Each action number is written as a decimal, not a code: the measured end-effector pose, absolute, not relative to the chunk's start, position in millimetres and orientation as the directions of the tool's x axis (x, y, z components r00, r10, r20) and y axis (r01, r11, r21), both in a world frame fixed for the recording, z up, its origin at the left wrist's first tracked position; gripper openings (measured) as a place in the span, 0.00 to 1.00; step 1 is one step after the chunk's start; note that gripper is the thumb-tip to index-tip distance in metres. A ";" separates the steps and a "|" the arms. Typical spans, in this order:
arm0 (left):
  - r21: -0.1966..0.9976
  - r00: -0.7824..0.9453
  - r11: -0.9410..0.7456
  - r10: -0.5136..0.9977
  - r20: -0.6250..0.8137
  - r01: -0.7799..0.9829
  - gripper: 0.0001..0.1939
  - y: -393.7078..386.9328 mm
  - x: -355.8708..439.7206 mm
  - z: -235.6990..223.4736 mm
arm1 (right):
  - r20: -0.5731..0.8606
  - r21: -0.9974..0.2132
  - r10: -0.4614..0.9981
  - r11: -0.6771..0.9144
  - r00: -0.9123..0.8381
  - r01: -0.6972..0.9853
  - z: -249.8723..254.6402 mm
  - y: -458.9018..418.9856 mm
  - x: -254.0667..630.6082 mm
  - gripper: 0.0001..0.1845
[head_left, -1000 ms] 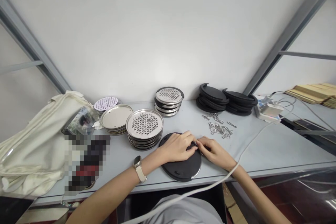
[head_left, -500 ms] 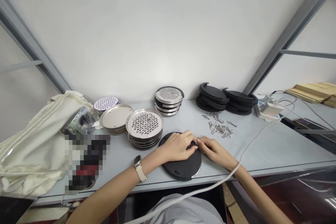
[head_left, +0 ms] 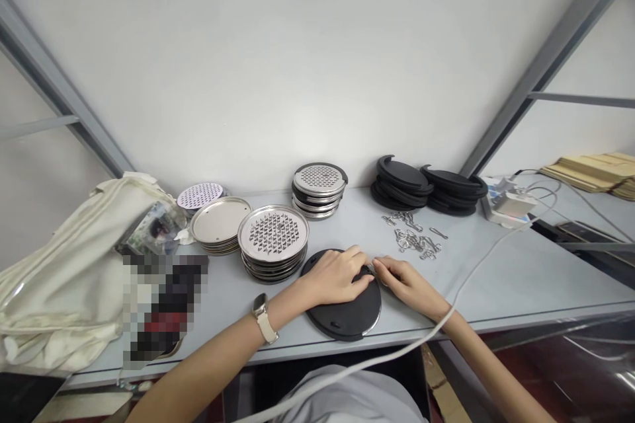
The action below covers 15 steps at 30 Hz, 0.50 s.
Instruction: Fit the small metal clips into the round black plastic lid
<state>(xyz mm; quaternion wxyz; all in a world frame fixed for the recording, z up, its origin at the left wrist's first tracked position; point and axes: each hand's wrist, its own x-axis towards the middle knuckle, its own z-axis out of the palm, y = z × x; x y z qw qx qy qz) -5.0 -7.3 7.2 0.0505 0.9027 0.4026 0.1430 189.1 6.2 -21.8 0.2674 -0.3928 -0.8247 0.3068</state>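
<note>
A round black disc (head_left: 342,317) with a strip of shiny metal at its lower right rim lies flat near the table's front edge. My left hand (head_left: 340,274) rests across its top, thumb and fingers closed at the disc's right edge. Right beside those fingertips, my right hand (head_left: 404,283) pinches a small metal piece, mostly hidden by the fingers, that looks like one of the nearby clips. Beyond my right hand is a loose pile of metal clips with rings (head_left: 411,242). Left of the disc stands a stack of round metal graters (head_left: 278,231).
Plain metal discs (head_left: 221,219) are stacked at the left, near a cream bag (head_left: 74,264). Black-rimmed graters (head_left: 320,178) and black round holders (head_left: 404,175) stand along the wall. A white cable (head_left: 469,277) runs from a power strip (head_left: 510,208) across my right forearm.
My right fingertips have shifted very slightly at the disc's edge, and a bit more metal shows between the hands. The disc and my left hand stay in place.
</note>
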 end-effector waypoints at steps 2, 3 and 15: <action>0.211 0.634 -0.666 0.745 0.207 0.715 0.09 -7.7 -4.7 8.4 | 0.200 -0.713 0.815 0.502 -0.544 0.489 -21.6 6.1 188.8 0.23; 0.216 0.633 -0.663 0.748 0.199 0.716 0.09 -7.9 -4.6 9.1 | 0.199 -0.712 0.816 0.501 -0.543 0.492 -21.6 6.1 188.8 0.23; 0.199 0.602 -0.644 0.763 0.234 0.739 0.10 -8.7 -3.1 5.6 | 0.205 -0.693 0.843 0.484 -0.497 0.534 -26.0 8.9 190.7 0.22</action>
